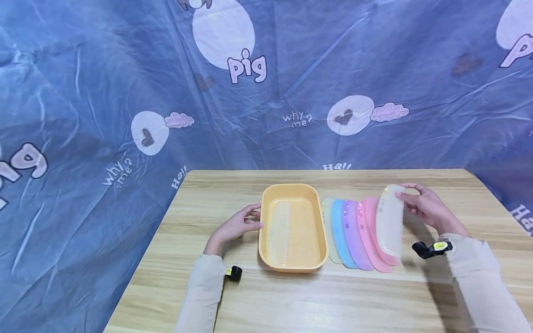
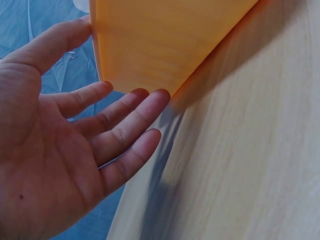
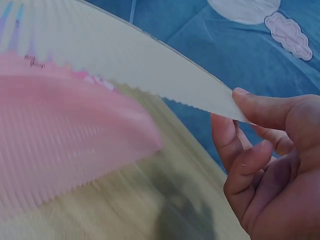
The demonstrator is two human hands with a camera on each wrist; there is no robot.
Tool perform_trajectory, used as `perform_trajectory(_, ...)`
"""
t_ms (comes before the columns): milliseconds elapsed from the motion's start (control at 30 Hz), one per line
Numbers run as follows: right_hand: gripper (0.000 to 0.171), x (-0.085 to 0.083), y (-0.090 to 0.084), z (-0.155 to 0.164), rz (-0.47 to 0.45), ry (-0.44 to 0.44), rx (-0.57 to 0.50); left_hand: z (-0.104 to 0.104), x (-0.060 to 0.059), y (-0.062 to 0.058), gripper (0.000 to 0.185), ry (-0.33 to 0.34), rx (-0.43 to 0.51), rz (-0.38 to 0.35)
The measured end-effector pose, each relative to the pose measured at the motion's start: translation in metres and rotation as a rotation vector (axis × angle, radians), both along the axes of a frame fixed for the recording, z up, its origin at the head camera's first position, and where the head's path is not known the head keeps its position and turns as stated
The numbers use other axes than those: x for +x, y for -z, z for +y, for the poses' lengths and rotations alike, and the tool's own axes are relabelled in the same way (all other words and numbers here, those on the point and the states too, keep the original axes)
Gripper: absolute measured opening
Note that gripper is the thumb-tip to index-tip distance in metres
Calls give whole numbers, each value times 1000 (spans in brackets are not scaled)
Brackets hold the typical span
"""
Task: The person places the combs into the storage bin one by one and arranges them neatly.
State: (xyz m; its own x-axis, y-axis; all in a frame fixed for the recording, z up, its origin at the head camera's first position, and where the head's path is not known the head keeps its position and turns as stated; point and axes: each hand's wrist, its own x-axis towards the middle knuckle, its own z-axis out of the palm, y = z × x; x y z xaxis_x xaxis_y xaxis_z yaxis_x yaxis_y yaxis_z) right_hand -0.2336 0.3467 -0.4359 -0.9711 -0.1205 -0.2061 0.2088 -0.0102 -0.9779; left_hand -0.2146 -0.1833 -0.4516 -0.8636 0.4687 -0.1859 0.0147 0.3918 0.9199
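Up top, from the head view: big wooden table (image 1: pixel 333 296) with a blue printed sheet (image 1: pixel 83 92) hung behind it. Next in size, a yellow tray (image 1: pixel 293 266) near the middle, with a clear comb (image 1: pixel 280 231) lying inside, seen only from the head view. Just right of the tray, a row of combs overlapping like a fan: pale green comb (image 1: pixel 327 217), blue comb (image 1: pixel 339 231), purple comb (image 1: pixel 351 236), pink combs (image 1: pixel 368 236). Lifted over the right end of that row, a white comb (image 1: pixel 389 222), tilted, pinched at its far end by the right hand (image 1: pixel 424 208). Closer in the right wrist view: thumb on top and fingers (image 3: pixel 232 145) curled under the white comb (image 3: pixel 125 50), its teeth edge clear to see, a pink comb (image 3: pixel 65 130) blurry below. Left hand (image 1: pixel 237 225) resting at the left side of the tray. Shown better in the left wrist view: left hand (image 2: pixel 60 150) wide and flat, straight fingers touching the tray's orange-yellow wall (image 2: pixel 160 40), holding nothing.
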Motion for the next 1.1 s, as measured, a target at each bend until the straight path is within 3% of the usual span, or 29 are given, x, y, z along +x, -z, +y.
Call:
perform_trajectory(300,24,-5,-12,-14,2,-9,-24,1,-1,2,69,-16,11,-9)
perform_trajectory(600,26,-12,-23,-34,7,-59,-117,0,-1,6,69,-8,14,-10)
perform_trajectory(1100,26,-17,-41,-76,11,-116,-120,0,-2,4,68,-8,15,-15)
